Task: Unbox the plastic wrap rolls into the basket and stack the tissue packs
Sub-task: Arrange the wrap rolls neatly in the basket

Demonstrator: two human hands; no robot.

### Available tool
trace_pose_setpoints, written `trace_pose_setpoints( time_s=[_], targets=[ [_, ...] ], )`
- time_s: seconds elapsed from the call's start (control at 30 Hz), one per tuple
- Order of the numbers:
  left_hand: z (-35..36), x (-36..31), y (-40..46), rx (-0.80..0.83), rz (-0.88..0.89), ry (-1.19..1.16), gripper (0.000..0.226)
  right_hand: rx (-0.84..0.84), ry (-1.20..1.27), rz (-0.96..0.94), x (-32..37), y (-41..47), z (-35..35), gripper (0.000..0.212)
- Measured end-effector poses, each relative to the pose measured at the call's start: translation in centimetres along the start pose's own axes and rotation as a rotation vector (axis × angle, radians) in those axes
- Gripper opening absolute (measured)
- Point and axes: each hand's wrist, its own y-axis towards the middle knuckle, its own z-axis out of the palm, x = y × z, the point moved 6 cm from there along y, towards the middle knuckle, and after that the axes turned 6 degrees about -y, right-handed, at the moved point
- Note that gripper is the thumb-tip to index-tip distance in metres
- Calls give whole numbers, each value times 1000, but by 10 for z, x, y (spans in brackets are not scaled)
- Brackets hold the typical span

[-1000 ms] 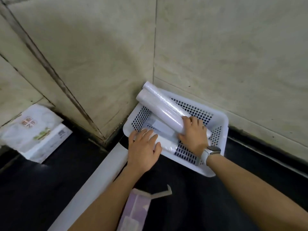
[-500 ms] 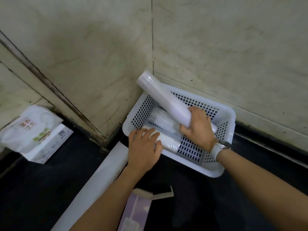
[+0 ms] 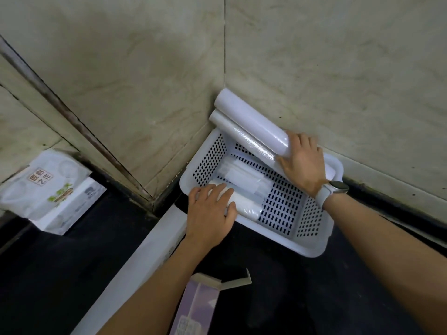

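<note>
A white perforated basket (image 3: 312, 247) sits in the corner of a dark counter against tiled walls. Two white plastic wrap rolls (image 3: 251, 124) lean side by side on its far rim, their upper ends against the wall corner. My right hand (image 3: 302, 160), with a watch on the wrist, grips their lower ends. My left hand (image 3: 210, 211) lies flat over another roll (image 3: 246, 206) lying along the basket's near-left side, fingers curled on it. More wrapped rolls (image 3: 242, 175) lie on the basket floor. Two tissue packs (image 3: 48, 189) are stacked at the far left.
An opened purple cardboard box (image 3: 196, 308) with its flap up lies on the counter near my left forearm. A long white box (image 3: 135, 269) lies diagonally under my left arm, reaching the basket's corner. Tiled walls close the counter behind the basket.
My right hand has carried the leaning rolls toward the back right of the basket, against the wall corner. My left hand stays on the near-left roll.
</note>
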Motion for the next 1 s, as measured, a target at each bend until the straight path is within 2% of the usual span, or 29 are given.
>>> trace_pose_setpoints(
  time_s=[0.1, 0.2, 0.3, 0.37, 0.5, 0.57, 0.63, 0.77, 0.9, 1.0],
  targets=[
    [0, 0, 1, -22, 18, 13, 41, 104, 109, 28, -4, 1, 9, 63],
    [0, 0, 1, -48, 24, 11, 41, 243, 186, -53, -6, 3, 7, 61],
    [0, -1, 1, -61, 17, 5, 41, 318, 75, -155, -9, 3, 2, 59],
    [0, 0, 0, -53, 12, -8, 42, 302, 104, -155, -7, -1, 1, 61],
    [2, 1, 0, -21, -11, -20, 45, 19, 83, -67, -2, -10, -5, 54],
    [2, 1, 0, -21, -16, -11, 46, -21, 55, -73, 7, -15, -1, 53],
    [3, 1, 0, -24, -14, -17, 46, 52, 31, -100, 14, -23, 12, 56],
    [3, 1, 0, -23, -19, -11, 46, 287, -39, -104, 5, -31, 39, 80],
    [4, 1, 0, -26, -20, -15, 46, 235, -257, -172, 15, -33, 38, 89],
    [4, 2, 0, -22, -23, -15, 47, 284, -304, -265, 30, -41, 46, 92]
  ],
)
